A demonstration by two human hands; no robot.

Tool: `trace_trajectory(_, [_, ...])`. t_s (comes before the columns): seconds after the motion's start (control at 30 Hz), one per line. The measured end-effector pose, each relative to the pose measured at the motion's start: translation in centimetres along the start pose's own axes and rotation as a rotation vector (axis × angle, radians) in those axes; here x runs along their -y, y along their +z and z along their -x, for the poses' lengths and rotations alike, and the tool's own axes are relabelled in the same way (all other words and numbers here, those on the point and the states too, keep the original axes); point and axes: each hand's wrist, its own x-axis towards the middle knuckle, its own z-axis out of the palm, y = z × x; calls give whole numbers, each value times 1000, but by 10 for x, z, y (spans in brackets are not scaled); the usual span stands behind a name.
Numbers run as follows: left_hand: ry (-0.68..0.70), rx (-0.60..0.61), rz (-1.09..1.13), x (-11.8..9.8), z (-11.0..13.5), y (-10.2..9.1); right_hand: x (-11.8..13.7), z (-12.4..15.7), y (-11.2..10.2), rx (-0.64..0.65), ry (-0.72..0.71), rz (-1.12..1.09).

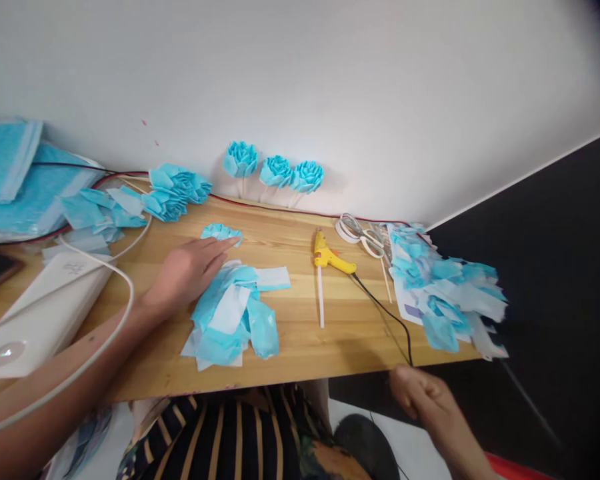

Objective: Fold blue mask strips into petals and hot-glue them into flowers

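My left hand (187, 272) lies flat on the wooden table (300, 333) with its fingers stretched out, the fingertips touching a small folded blue paper piece (221, 232). Just right of it is a loose pile of blue and white paper strips (233, 313). My right hand (423, 393) hangs below the table's front edge, fingers curled and blurred; nothing shows in it. It is near the black cord (390, 317) of a yellow glue gun (330, 257) lying on the table.
Three blue paper flowers on sticks (275, 170) lean on the white wall. More flowers and scraps (145, 200) lie at back left, a scrap heap (443, 287) at right. Scissors (363, 233), a white stick (321, 303), a white box with cable (45, 313).
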Motion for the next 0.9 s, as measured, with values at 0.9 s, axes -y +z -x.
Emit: trace_trajectory(0.9, [-82, 276, 380, -4, 2, 0, 43, -193, 28, -245, -524, 713])
